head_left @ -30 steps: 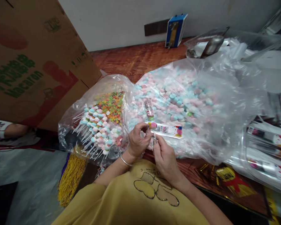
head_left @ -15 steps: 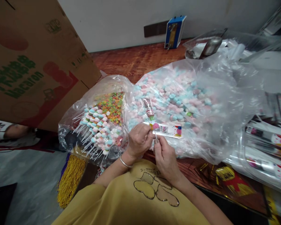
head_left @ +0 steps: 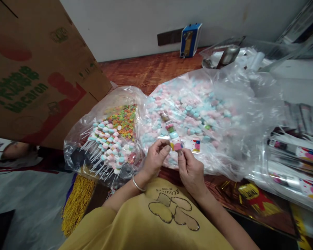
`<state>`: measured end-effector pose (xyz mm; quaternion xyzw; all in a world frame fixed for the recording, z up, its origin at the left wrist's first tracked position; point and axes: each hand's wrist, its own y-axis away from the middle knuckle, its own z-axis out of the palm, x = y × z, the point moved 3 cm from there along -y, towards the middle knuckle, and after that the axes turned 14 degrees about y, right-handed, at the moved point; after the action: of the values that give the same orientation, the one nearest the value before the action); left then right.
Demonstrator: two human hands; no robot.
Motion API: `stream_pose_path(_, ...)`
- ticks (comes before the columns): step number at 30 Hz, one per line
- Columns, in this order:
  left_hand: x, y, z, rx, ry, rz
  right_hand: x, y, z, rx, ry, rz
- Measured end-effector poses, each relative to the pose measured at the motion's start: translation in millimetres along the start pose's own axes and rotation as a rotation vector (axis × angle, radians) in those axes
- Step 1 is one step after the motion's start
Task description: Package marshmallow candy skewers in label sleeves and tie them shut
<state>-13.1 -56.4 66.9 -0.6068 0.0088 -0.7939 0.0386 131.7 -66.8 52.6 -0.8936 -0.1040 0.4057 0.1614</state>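
Observation:
Between my hands is a printed wrapper (head_left: 192, 145) with candy showing through its clear part, over a big clear bag of pink and blue marshmallows (head_left: 198, 107). My right hand (head_left: 191, 171) pinches the wrapper's near edge, thumb on top. My left hand (head_left: 156, 158), with a bangle at the wrist, has its thumb and forefinger curled close together at the wrapper's left end; whether anything is between them is too small to tell. Left of it, marshmallow sticks (head_left: 106, 139) lie in a clear bag beside colourful ring candies (head_left: 126, 119).
A cardboard box (head_left: 41, 69) stands at the left. A blue device (head_left: 190, 40) is by the wall. A metal scoop (head_left: 228, 55) lies at the back right. Printed wrappers (head_left: 297, 177) are stacked at the right. Another person's arm (head_left: 15, 151) shows at far left.
My hands have moved slightly apart, my right hand shifting right. The thin white piece between my fingers no longer shows. More candy shows in the wrapper's clear part.

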Motion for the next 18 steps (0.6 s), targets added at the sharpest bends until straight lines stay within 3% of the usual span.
stream_pose_path(2, -5, -1, 2.1, 0.033, 0.234, -0.157, -2, 1, 0, 0.038, 0.056, -0.051)
stream_pose_path(5, -8, -1, 5.3, 0.100, 0.299, -0.259, -5, 3, 1, 0.048, 0.091, -0.096)
stream_pose_path(8, -5, -2, 3.8, 0.190, 0.268, -0.229, -7, 4, 1, 0.003, 0.030, -0.077)
stream_pose_path(13, -2, -4, -1.5, 0.082, 0.211, -0.240, -7, 9, 0, -0.069, -0.075, -0.013)
stream_pose_path(18, -4, -5, -7.8, 0.126, 0.214, -0.192, -2, 12, -1, -0.102, -0.154, 0.058)
